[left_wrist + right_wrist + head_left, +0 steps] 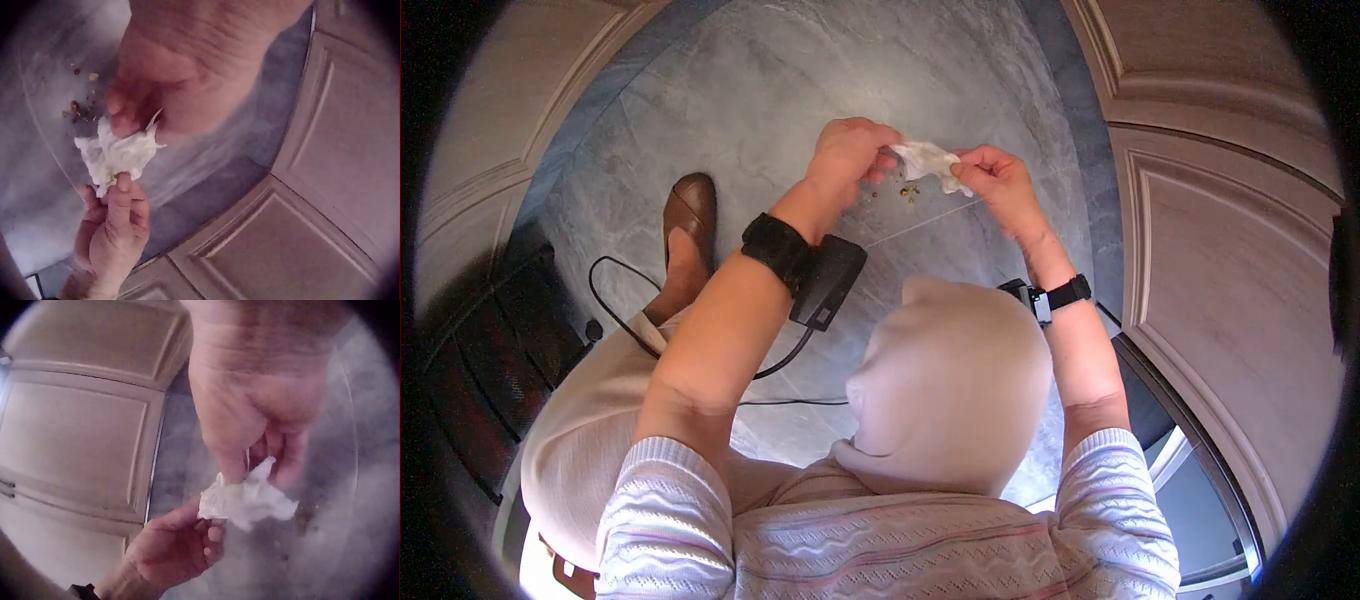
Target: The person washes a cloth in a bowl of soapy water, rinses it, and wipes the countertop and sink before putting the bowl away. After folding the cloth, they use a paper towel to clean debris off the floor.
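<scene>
A crumpled white tissue [928, 162] is stretched between both hands above the grey floor. My left hand [855, 150] pinches its left end between thumb and fingers. At the other end my right hand [1000, 185] pinches a corner, its thumb pressed flat on top in the left wrist view. Small brown and yellowish crumbs [910, 190] lie scattered on the floor just below the tissue. A faint yellowish-green spot [112, 180] shows on the tissue close to the right thumb.
Panelled cabinet doors [1200, 230] stand along the right, with more panelling [470, 140] at the left. A foot in a brown shoe [691, 205] rests on the tiled floor [780, 90]. A bent knee [960, 380] rises between the arms. A black cable [800, 345] hangs from the left wrist device.
</scene>
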{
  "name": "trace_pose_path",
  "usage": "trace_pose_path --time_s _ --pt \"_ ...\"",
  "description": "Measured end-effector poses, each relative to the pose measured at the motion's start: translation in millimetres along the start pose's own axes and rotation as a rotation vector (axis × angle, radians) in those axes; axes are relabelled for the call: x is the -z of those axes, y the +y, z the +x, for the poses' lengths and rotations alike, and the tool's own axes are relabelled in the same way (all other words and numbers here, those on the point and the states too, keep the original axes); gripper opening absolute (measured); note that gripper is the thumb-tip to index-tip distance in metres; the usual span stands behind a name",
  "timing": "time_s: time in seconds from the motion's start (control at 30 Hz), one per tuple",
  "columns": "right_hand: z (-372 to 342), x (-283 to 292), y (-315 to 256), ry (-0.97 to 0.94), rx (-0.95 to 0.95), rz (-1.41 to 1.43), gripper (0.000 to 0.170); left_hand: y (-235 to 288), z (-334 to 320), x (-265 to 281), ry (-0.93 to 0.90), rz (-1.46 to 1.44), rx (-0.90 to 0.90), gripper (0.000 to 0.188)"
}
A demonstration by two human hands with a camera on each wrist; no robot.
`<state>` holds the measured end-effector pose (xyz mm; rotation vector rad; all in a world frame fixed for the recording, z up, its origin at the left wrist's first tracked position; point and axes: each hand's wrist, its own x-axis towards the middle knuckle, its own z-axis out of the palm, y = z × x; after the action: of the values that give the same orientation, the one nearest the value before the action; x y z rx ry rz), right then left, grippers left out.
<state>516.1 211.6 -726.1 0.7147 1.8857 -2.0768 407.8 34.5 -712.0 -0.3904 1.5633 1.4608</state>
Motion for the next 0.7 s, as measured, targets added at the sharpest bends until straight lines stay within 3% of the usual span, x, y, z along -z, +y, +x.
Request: trace_pose_path --time_s 0.1,0.17,0.3,0.5,0.53,0.57,0.63,0.7 --pt "2 5 -3 -0.035 -0.075 0.165 0.009 6 0 2 0.049 -0.114 -0.055 0.012" --pt "6 9 -2 -0.030 -0.067 0.164 0.008 10 2 4 -0.044 -0.308 -0.028 0.009" --pt "13 10 -2 0.023 -0.047 0.190 0.010 11 9 9 -0.183 -0.372 -0.023 0.007" --pt "17 13 -1 0.008 -0.104 0.237 0.013 14 7 6 -0.145 -0.112 -0.123 0.019" --pt "17 13 -1 0.006 -0.107 0.238 0.013 15 9 8 -0.186 0.062 -0.159 0.021" --pt "18 14 -1 -0.006 -0.082 0.210 0.011 16 11 11 -0.226 0.237 -0.194 0.024" --pt "19 16 0 -0.018 -0.060 0.183 0.010 16 16 12 -0.198 0.298 -0.264 0.023" --pt "23 19 2 -0.017 0.081 -0.015 0.009 14 20 15 -0.170 0.359 -0.337 0.021"
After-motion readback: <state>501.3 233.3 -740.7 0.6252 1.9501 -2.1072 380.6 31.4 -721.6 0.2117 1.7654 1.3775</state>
